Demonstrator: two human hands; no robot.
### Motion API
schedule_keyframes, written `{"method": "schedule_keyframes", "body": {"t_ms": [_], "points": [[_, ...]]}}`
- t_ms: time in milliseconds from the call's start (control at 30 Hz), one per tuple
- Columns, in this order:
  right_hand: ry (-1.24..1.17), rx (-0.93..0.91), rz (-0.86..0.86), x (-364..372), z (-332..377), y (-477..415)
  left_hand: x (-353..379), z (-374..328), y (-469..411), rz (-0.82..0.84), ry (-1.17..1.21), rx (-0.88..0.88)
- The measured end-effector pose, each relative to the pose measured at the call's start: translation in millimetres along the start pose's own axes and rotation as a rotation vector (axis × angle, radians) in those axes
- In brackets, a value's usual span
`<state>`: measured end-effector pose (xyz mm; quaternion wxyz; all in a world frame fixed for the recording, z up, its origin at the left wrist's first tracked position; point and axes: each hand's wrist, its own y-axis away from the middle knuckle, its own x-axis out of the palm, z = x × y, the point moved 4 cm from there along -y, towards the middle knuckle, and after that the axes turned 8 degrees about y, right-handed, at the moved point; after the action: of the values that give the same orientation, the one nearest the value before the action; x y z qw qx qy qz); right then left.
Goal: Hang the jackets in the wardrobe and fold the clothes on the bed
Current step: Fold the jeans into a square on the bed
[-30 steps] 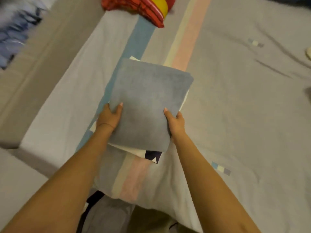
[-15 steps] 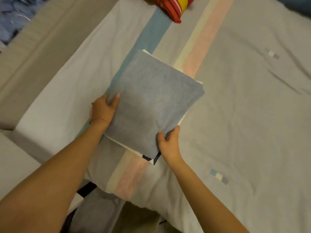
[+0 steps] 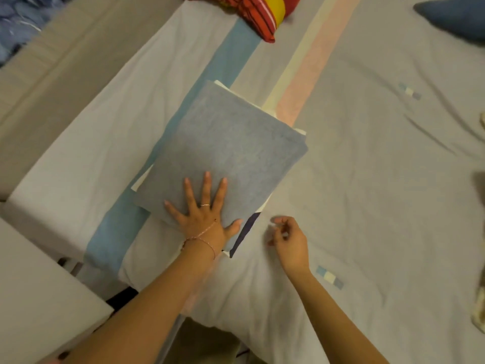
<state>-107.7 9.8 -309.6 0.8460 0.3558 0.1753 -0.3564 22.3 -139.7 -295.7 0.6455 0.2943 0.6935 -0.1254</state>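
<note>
- nearest to us: our left hand (image 3: 202,219) lies flat, palm down, fingers spread wide, on the near edge of the folded grey-blue soft-fabric garment (image 3: 223,158). it grips nothing; it only presses.
- our right hand (image 3: 288,240) hovers just beside the stack's near right corner, fingers loosely curled and holding nothing, apart from the cloth as far as we can tell.
- the grey-blue garment sits as a neat rectangle on top of a folded white garment with a dark navy edge (image 3: 242,236); the white one shows only as thin margins at the near, left and far sides. both rest on the grey bedsheet with blue, cream and pink stripes (image 3: 380,179).
- judgement on progress: these two pieces look folded and stacked; the pressing hand suggests the fold is being flattened as a last touch.
- still unfolded, farther off: a crumpled red striped garment with a yellow band (image 3: 252,14) at the far end of the blue stripe, and a dark blue cloth (image 3: 456,17) at the far right corner. something pale lies at the right edge, too cropped to identify.
- no jackets and no wardrobe are in view, so we cannot judge the hanging part.
- change against the earlier frames: both hands then gripped the grey-blue piece by its near edge and sides, setting it onto the white one. now the right hand has let go and pulled off to the side, and the left has moved from gripping the edge to lying flat on top.
</note>
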Motion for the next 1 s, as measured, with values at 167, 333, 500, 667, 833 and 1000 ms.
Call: {"method": "schedule_keyframes", "body": {"t_ms": [167,333,500,667,833,1000], "points": [[0.080,0.031,-0.161,-84.0,-82.9,10.1,-2.2,-71.0,35.8,-0.005,0.057,0.350],[0.298,0.164,-0.199,-209.8,-190.6,52.7,82.3,-182.4,125.6,0.743,0.031,0.509],[0.532,0.365,-0.331,-325.8,-270.0,84.1,116.1,-286.4,156.6,0.879,-0.078,0.544],[0.105,0.507,-0.388,-387.1,-317.3,46.6,135.0,-341.1,160.9,0.858,-0.243,0.519],[-0.473,0.585,-0.664,-382.0,-325.7,26.6,137.9,-341.6,165.6,0.836,-0.264,0.482],[-0.527,0.537,-0.388,-355.9,-302.9,57.5,128.5,-346.8,168.2,0.879,-0.132,0.433]]}}
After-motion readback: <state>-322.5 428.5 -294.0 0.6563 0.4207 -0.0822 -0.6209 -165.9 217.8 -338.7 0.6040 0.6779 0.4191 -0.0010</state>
